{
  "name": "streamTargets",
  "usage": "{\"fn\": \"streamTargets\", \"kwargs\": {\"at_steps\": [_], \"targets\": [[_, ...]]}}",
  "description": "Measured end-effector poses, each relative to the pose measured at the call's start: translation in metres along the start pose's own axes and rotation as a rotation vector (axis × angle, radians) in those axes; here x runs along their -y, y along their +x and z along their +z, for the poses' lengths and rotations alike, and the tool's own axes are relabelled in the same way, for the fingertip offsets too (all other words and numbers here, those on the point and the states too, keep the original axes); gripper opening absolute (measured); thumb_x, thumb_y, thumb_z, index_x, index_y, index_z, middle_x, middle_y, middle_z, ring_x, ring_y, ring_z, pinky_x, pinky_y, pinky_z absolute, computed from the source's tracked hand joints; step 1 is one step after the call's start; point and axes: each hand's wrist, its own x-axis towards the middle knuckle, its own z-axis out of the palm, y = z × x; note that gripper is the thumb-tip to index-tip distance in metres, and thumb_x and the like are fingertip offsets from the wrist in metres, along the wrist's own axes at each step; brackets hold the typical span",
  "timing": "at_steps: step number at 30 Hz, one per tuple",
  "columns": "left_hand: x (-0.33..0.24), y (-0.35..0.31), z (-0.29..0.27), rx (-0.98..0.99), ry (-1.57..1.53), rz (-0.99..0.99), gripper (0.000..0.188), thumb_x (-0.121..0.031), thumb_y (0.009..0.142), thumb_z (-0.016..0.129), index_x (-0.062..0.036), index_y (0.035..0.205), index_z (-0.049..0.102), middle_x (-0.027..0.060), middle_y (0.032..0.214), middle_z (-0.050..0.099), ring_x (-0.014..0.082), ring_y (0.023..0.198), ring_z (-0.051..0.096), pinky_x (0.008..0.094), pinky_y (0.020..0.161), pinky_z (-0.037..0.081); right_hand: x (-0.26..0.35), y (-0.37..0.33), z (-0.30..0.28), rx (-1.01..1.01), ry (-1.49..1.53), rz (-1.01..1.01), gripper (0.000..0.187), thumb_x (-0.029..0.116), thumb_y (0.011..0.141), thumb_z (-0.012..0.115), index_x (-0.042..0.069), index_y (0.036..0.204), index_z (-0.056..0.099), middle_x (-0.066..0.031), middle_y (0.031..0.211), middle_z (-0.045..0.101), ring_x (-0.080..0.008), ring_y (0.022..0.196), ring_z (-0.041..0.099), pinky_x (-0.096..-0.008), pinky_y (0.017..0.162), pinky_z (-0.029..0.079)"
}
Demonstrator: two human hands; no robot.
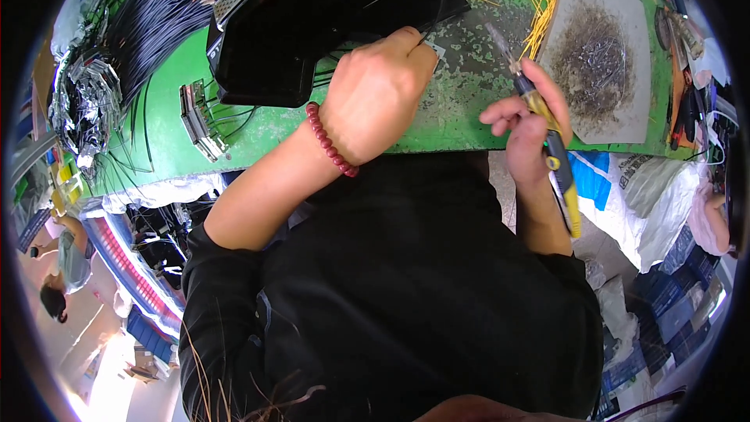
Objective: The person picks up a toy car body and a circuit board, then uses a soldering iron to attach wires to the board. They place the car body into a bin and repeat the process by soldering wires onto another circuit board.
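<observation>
So here's the bench: left hand is curled closed, pinching what looks like a thin wire right where it meets the black housing. Can't make out exactly how the fingertips sit on it, the knuckles hide that. There's a red bead bracelet on that wrist.

Right hand is wrapped around a soldering iron with a yellow and blue handle, pen style. The iron's long axis runs from lower right up toward upper left, tip pointing at the bare patch of green table between the two hands.

The relation that matters: the wire end held at the left fingers lies to the left of the iron tip, at roughly the same height on the bench, and the two are near but clearly apart. The left hand is the one on the housing; the right hand only has the iron.

Other stuff around: a grey pad covered in dark solder crud just right of the iron, yellow wire offcuts behind the tip, a bundle of black cables far left, and a small metal bracket near the table edge.
</observation>
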Motion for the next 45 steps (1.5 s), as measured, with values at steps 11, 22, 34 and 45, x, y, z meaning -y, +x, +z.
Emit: {"fn": "streamTargets", "kwargs": {"at_steps": [11,22,34,45], "targets": [[0.004,0.012,-0.005,0.125,0.042,0.014,0.006,0.000,0.072,0.060,-0.0022,0.077,0.057,0.0122,0.080,0.056,0.0309,0.069,0.061,0.0380,0.060,0.052,-0.021,-0.006,-0.011,-0.100,0.189,-0.104,0.033,0.020,0.082,0.067,-0.004,0.098,0.051,-0.0092,0.076,0.059,-0.0099,0.059,0.053,-0.0227,0.056,0.043],[0.006,0.014,-0.005,0.118,0.062,0.062,0.010,0.002,0.064,0.060,-0.0032,0.072,0.056,0.0106,0.081,0.057,0.0284,0.070,0.064,0.0366,0.059,0.054,-0.020,-0.007,-0.011,-0.018,0.080,-0.141,0.028,0.019,0.081,0.071,-0.002,0.094,0.057,-0.0001,0.074,0.056,-0.0035,0.061,0.046,-0.0190,0.055,0.035],[0.004,0.014,-0.006,0.151,0.065,0.011,0.004,-0.002,0.078,0.062,-0.0010,0.077,0.057,0.0123,0.080,0.055,0.0321,0.070,0.060,0.0393,0.060,0.051,-0.015,-0.003,-0.008,0.036,0.003,-0.105,0.022,0.010,0.078,0.069,-0.002,0.094,0.059,-0.0009,0.075,0.057,-0.0044,0.063,0.050,-0.0194,0.057,0.040],[0.005,0.014,-0.005,0.152,0.081,0.014,0.005,-0.003,0.077,0.061,-0.0001,0.076,0.058,0.0122,0.080,0.055,0.0320,0.069,0.060,0.0393,0.059,0.051,-0.017,-0.006,-0.010,0.026,0.000,-0.153,0.023,0.012,0.077,0.070,-0.001,0.093,0.060,-0.0023,0.076,0.059,-0.0054,0.063,0.051,-0.0197,0.057,0.040]]}}
